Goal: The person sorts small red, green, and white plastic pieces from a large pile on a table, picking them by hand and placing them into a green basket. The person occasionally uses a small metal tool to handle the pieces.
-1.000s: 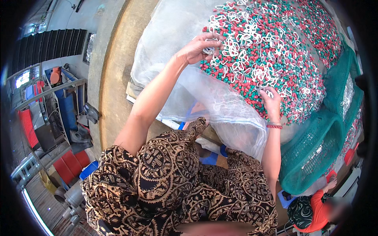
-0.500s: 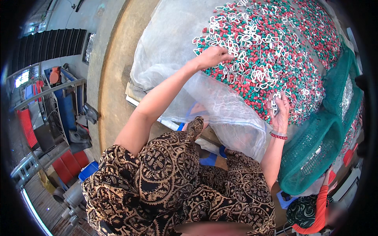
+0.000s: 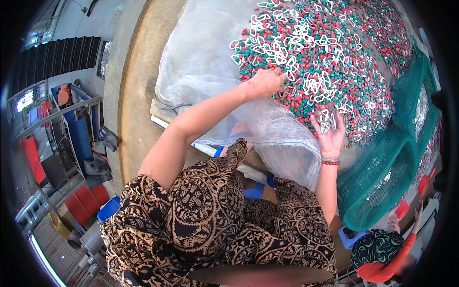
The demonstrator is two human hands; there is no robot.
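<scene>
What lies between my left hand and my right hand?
In the head view, red and green plastic pieces mixed with white clips fill the stretch between left hand and right hand.

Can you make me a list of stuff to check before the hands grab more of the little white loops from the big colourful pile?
1. Left hand on the pile of red and green pieces: ok, it rests among the white loops.
2. Right hand has room for more: cannot tell, the palm is up and already holds several white loops.
3. More loops within reach: ok, many lie right around both hands.
4. Clear plastic sheet under the pile: ok, the pieces sit on it.
5. Green net bag near the right hand: ok, it lies just beside it; whether it is open, cannot tell.
</scene>
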